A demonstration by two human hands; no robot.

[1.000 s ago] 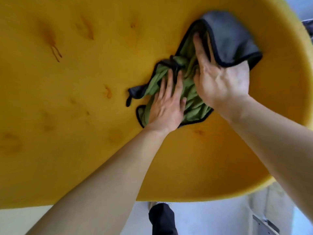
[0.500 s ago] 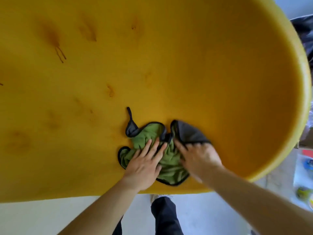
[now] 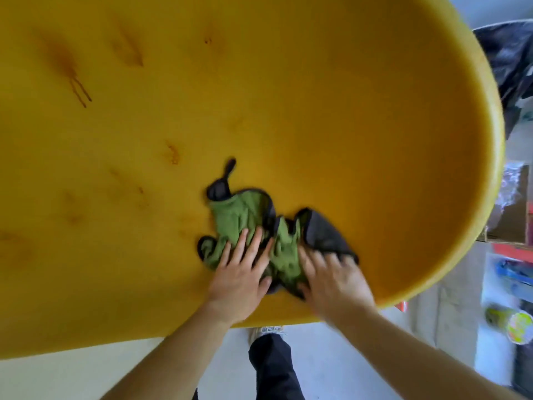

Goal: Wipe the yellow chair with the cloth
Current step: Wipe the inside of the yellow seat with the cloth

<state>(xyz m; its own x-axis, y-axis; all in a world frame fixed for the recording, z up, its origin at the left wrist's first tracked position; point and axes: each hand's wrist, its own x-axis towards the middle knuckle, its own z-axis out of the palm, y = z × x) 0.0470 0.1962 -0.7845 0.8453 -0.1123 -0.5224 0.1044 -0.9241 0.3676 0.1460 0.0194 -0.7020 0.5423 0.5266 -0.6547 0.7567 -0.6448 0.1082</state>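
Yellow plastic fills most of your view: the yellow chair point(image 3: 317, 111) curves from the far left round to a raised rim on the right. On its left part you have brown streaks point(image 3: 78, 88), with fainter smudges scattered toward the middle.

Right of those marks, close to the chair's near edge, the cloth point(image 3: 239, 217) lies bunched on the surface. Its green pile faces up, black trim runs round it, and a dark hanging loop point(image 3: 229, 168) points to the far side.

Your left hand point(image 3: 242, 278) rests on the cloth's left half, fingers straight and a little spread, pressing flat and gripping nothing. Just beside it, your right hand point(image 3: 331, 278) lies on the cloth's right half, where a dark grey side is folded over. Its fingers look laid out flat over that fold rather than curled round it, though motion blur softens them. The hands are close but apart, with green cloth between them.

Below the near edge, between your forearms, a dark trouser leg point(image 3: 274, 368) and a light shoe point(image 3: 268, 332) stand on pale floor. Beyond the rim on the right, a black plastic bag point(image 3: 507, 62) sits far, and a cardboard box point(image 3: 507, 223) sits nearer.
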